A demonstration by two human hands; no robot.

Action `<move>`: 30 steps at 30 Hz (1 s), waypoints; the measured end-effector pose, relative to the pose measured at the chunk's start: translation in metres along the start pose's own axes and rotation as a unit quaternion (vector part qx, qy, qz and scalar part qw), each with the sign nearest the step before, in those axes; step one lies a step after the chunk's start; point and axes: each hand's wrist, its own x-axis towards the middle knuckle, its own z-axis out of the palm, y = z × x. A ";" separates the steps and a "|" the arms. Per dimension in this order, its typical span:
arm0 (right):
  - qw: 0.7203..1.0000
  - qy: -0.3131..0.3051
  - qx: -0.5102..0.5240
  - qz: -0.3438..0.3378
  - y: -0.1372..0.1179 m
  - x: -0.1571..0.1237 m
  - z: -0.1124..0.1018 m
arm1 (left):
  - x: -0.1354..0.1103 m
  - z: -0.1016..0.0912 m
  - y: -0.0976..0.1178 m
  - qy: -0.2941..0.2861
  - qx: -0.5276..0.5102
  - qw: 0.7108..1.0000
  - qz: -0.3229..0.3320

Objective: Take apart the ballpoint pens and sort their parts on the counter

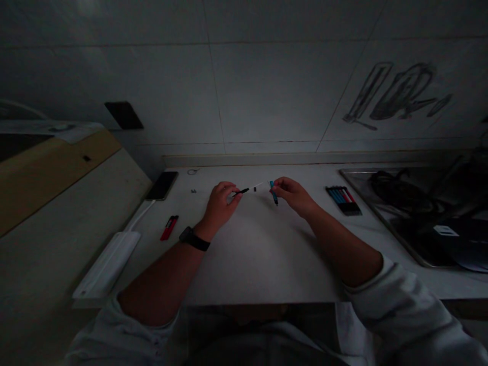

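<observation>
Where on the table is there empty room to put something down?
The table is barest at the front middle, between the forearms. A smaller bare patch lies between the right hand and the pen pack. It's crowded at left, around the phone and white box, and between left hand and right, near the small dark piece.

Slim black piece [244, 191] in left fingers [229, 186], blue barrel [274, 195] in right fingers [281, 181]

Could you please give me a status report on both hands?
Left hand: pinching thin black-and-white piece. Right hand: pinching blue pen-like piece. Possible obstacle: small dark piece, showing between the hands.
</observation>
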 end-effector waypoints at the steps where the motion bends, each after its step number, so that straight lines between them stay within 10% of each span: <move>1: 0.999 0.010 -0.033 -0.009 0.003 0.001 -0.001 | 0.000 0.000 0.000 -0.002 0.001 1.000 0.001; 10: 0.943 0.044 -0.301 -0.131 0.001 -0.005 -0.002 | -0.001 0.000 0.000 -0.016 0.016 1.000 0.011; 30: 0.851 -0.068 -0.465 -0.233 -0.011 -0.018 0.010 | -0.004 0.001 0.009 -0.090 0.033 0.995 0.037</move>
